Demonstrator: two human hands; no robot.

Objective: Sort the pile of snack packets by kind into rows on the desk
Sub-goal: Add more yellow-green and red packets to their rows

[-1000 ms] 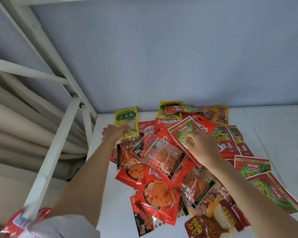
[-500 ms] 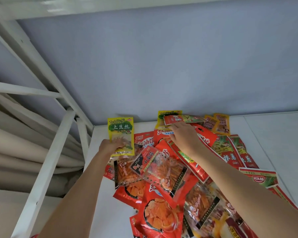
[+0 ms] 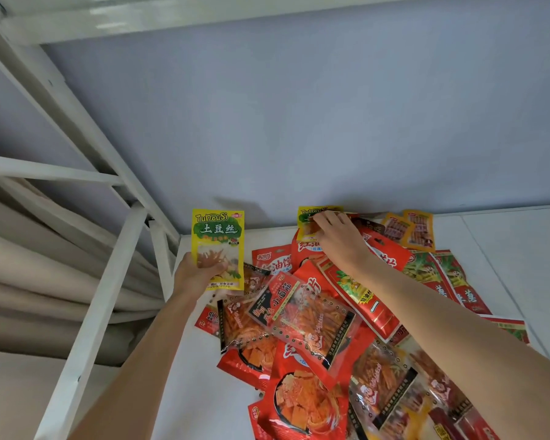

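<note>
A pile of snack packets [image 3: 315,328], mostly red with some clear and orange ones, covers the white desk [image 3: 191,392]. My left hand [image 3: 194,274] holds a yellow and green TuDouSi packet [image 3: 218,236] upright, lifted above the pile's left edge. At the back of the pile my right hand [image 3: 340,239] rests its fingers on a second yellow TuDouSi packet [image 3: 308,214] that lies by the wall. Whether the fingers have closed on it is hidden.
The blue-grey wall [image 3: 299,122] stands right behind the desk. A white metal frame [image 3: 102,296] with slanted bars runs along the desk's left edge, with beige curtain folds [image 3: 29,281] beyond it. Orange packets [image 3: 410,230] lie at the back right.
My left hand has lifted the yellow packet off the pile and turned it upright. My right hand has moved from the red and green packet to the far yellow packet by the wall.
</note>
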